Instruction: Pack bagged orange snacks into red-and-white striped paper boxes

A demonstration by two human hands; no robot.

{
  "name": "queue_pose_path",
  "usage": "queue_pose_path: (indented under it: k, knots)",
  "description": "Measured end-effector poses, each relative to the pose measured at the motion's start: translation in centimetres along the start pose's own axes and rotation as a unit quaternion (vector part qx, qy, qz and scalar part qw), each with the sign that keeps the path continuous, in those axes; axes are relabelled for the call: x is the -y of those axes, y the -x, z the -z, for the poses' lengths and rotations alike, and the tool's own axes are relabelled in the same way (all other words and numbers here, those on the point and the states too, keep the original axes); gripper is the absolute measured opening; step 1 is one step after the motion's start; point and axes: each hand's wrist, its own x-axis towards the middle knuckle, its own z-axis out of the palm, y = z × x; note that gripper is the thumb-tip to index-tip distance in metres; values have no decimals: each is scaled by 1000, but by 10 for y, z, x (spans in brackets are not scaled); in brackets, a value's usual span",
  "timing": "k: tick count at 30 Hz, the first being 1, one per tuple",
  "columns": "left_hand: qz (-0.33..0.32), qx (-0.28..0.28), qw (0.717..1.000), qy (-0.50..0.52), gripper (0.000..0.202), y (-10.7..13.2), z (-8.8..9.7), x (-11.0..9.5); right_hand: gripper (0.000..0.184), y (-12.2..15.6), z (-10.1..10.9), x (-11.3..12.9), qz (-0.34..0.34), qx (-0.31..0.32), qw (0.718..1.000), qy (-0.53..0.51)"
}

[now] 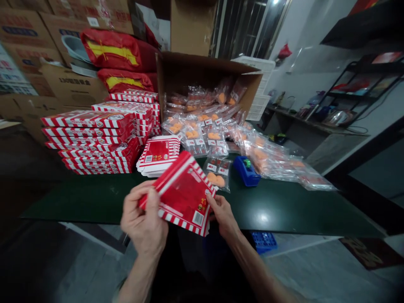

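Both hands hold one flat red box with red-and-white striped edges (183,195) above the near edge of the dark green table (94,202). My left hand (143,221) pinches its left end, thumb on top. My right hand (222,214) grips its right side near the barcode. Just behind the box lies a small clear packet with orange pieces (217,172). A short pile of flat striped boxes (158,155) sits beyond it.
Tall stacks of closed striped boxes (94,141) stand at the left. An open cardboard carton (202,80) spills clear packets of orange pieces (252,147) across the table. A blue tape dispenser (246,170) sits to the right. Red sacks (116,52) and cartons stand behind; shelves at the right.
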Motion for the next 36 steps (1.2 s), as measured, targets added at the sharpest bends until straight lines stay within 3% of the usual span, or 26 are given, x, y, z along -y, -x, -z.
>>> queue_pose_path:
  k: [2, 3, 5, 7, 9, 10, 12, 13, 14, 16, 18, 19, 21, 23, 27, 29, 32, 36]
  knots:
    - [13, -36, 999, -34, 8, -2, 26, 13, 42, -1, -4, 7, 17, 33, 999, -29]
    - [13, -25, 997, -66, 10, -5, 41, 19, 41, -1, -7, 12, 36, 51, 997, -44]
    - [-6, 48, 984, -174, 13, -17, 65, 23, 32, -3, -12, 23, 89, 83, 992, -24]
    - [-94, 105, 938, -317, 29, -33, 79, 18, 20, -1, -20, 33, 158, 121, 976, 88]
    - [-160, 202, 893, -368, 55, -48, 78, 8, 16, 7, -31, 41, 226, 189, 929, 222]
    - [-145, 280, 871, -377, 61, -54, 74, 3, 16, 11, -38, 44, 266, 229, 896, 271]
    - [-41, 411, 832, -370, 57, -60, 64, 0, 19, 13, -49, 51, 351, 287, 834, 316]
    - [22, 438, 820, -368, 53, -62, 61, 2, 23, 9, -51, 55, 392, 287, 812, 325]
    - [78, 433, 817, -373, 49, -63, 61, 6, 28, 0, -51, 59, 428, 263, 796, 338]
    - [162, 351, 837, -388, 45, -64, 67, 17, 43, -31, -37, 62, 466, 155, 776, 397]
    - [234, 235, 874, -355, 42, -65, 77, 29, 59, -67, -12, 57, 427, 27, 730, 533]
    - [267, 183, 893, -312, 41, -65, 81, 33, 66, -82, 3, 51, 363, -7, 699, 616]
    - [305, 101, 924, -209, 40, -63, 84, 40, 76, -97, 31, 36, 263, 36, 634, 726]
    - [314, 51, 938, -136, 40, -58, 78, 43, 84, -87, 52, 22, 239, 95, 589, 766]
    - [343, 13, 936, -84, 41, -41, 57, 45, 112, -25, 70, 5, 238, 162, 558, 778]
    - [334, 18, 941, -59, 40, -33, 48, 47, 104, 2, 77, -2, 255, 153, 539, 788]
    - [258, 31, 965, -36, 40, -24, 39, 49, 56, 24, 95, -8, 336, 124, 523, 774]
    - [154, 69, 984, -58, 39, -25, 26, 46, 40, 23, 123, 26, 443, 119, 558, 692]
